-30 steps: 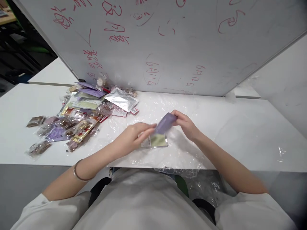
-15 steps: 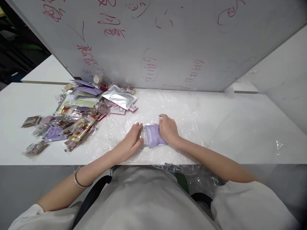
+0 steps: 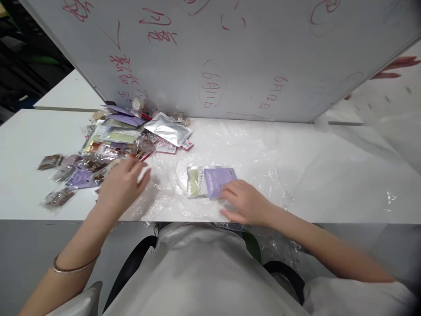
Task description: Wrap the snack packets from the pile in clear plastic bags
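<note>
My left hand [image 3: 122, 183] is over the near right side of a heap of small packets [image 3: 121, 134], with its fingers apart and slightly blurred. Nothing shows in its grasp. On the clear plastic sheeting in front of me lie a purple sachet [image 3: 217, 181] and a green and silver packet [image 3: 198, 182], the purple one overlapping the green. My right hand [image 3: 245, 202] rests at the lower right corner of the purple sachet, fingers parted, fingertips touching or just over its edge.
The heap holds a silver foil pouch [image 3: 168, 129], purple sachets and clear bags of brown dried pieces, one bag [image 3: 58, 197] near the front edge. A whiteboard [image 3: 243, 57] with red writing stands behind the white table [image 3: 345, 175]. Plastic sheeting [image 3: 259, 149] covers the middle.
My left hand has left the two packets and moved left to the heap. My right hand has slid down and toward me, uncovering more of the purple sachet.
</note>
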`<state>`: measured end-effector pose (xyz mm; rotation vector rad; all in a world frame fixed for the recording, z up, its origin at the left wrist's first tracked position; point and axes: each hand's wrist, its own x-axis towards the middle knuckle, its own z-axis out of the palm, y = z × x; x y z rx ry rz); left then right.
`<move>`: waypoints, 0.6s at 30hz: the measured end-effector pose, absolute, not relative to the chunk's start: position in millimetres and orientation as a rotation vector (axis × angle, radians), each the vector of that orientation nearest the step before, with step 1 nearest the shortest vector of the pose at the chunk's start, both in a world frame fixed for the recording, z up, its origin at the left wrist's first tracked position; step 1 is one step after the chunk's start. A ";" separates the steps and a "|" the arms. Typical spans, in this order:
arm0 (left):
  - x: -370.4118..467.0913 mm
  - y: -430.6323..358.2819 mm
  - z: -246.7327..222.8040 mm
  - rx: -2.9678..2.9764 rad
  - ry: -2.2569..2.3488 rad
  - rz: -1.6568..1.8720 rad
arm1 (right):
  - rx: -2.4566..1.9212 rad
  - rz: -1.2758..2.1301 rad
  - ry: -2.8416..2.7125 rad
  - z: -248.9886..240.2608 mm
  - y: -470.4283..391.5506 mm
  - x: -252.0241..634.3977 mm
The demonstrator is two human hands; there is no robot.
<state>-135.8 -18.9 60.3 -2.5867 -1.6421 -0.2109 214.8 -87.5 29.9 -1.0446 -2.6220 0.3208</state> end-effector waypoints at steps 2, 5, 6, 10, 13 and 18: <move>-152.6 -15.9 64.2 -2.265 -1.886 -0.005 | -0.989 0.394 -2.766 29.3 -99.1 215.6; -167.4 -12.8 65.6 -2.146 -1.988 0.252 | -1.035 0.377 -2.821 28.3 -107.5 217.9; -169.4 -11.9 65.6 -2.173 -1.999 0.270 | -1.041 0.366 -2.824 28.5 -109.0 218.7; -168.6 -7.8 68.1 -2.254 -2.113 0.208 | -1.019 0.264 -2.823 28.6 -113.7 221.9; -166.8 -3.1 71.1 -2.264 -2.161 0.179 | -1.015 0.030 -2.832 25.9 -115.7 224.2; -165.2 -0.6 77.8 -2.191 -2.235 0.288 | -1.095 -0.255 -2.813 20.6 -119.6 230.5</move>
